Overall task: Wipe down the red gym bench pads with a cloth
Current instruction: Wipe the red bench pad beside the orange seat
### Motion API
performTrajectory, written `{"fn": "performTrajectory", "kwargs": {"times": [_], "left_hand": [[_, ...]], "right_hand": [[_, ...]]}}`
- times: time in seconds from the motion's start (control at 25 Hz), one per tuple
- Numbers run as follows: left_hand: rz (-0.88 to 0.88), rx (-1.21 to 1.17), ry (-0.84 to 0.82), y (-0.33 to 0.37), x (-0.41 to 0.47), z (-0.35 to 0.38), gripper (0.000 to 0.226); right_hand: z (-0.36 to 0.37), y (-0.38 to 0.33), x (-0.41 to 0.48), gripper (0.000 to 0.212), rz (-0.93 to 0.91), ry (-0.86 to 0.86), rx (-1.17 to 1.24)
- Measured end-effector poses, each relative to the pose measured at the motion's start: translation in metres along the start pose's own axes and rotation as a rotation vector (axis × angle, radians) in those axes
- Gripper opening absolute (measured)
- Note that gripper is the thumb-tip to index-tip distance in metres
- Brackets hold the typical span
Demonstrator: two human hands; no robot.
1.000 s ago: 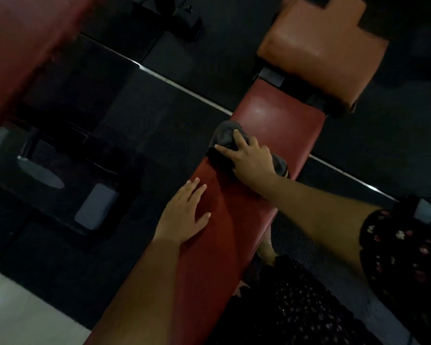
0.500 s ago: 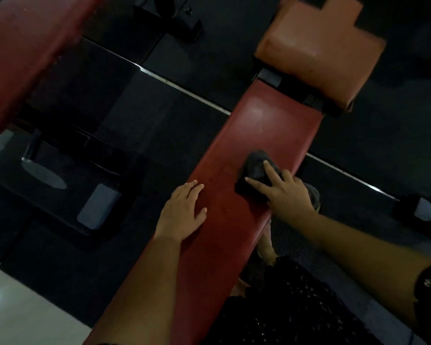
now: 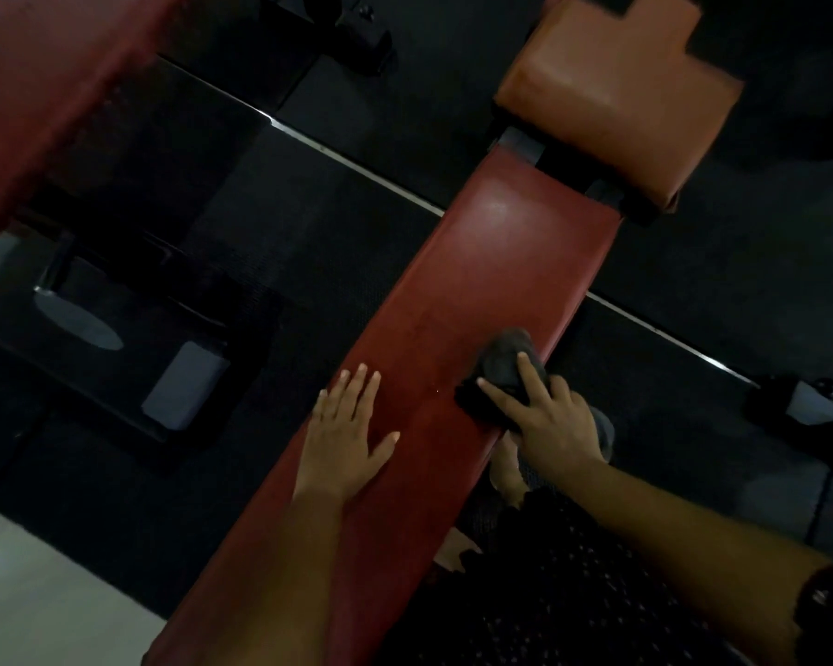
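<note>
Single head-worn view, tilted, looking steeply down from close above the red bench pad (image 3: 477, 290) and dark floor (image 3: 357, 223).

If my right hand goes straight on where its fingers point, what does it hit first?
Nothing obvious: the right hand, pressing the cloth, has only bare red pad ahead, likely reaching its left edge short of the orange pad.

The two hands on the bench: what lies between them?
Head view: only bare red bench pad between the left hand and the cloth under the right hand.
</note>
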State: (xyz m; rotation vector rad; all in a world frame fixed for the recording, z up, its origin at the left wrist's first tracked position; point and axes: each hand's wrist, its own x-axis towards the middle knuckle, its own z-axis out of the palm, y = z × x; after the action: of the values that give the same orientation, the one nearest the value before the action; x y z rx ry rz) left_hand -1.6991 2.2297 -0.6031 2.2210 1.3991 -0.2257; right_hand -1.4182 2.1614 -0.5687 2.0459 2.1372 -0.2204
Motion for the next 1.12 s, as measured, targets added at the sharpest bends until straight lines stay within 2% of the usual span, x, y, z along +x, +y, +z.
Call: {"fn": "performTrajectory", "kwargs": {"times": [0.28,0.44,0.56,0.8,0.96,1.12], "left_hand": [[0.069,0.042,0.087,-0.011,-0.008,0.004,0.081],[-0.036,0.021,0.089,-0.011,-0.033,0.018,0.082],[-0.088,0.001,0.082,-0.009,-0.039,0.024,0.082],[-0.040,-0.047,0.099,-0.012,-0.042,0.016,0.078],[-0.028,-0.060,0.110,-0.006,-0.051,0.023,0.075],[-0.078,-0.027,0.121,-0.001,-0.051,0.028,0.075]], "right_hand": [[-0.032,-0.049,0.110,0.066,-0.077,-0.044,-0.088],[-0.046,-0.073,0.150,0.055,-0.167,-0.050,-0.120],[-0.037,-0.077,0.142,0.052,-0.237,-0.035,-0.171],[-0.008,-0.025,0.064,0.072,-0.233,0.099,-0.174],[0.005,0.010,0.003,0.093,-0.159,0.052,-0.140],[0.011,0.016,-0.047,0.101,-0.090,-0.033,-0.097]]}}
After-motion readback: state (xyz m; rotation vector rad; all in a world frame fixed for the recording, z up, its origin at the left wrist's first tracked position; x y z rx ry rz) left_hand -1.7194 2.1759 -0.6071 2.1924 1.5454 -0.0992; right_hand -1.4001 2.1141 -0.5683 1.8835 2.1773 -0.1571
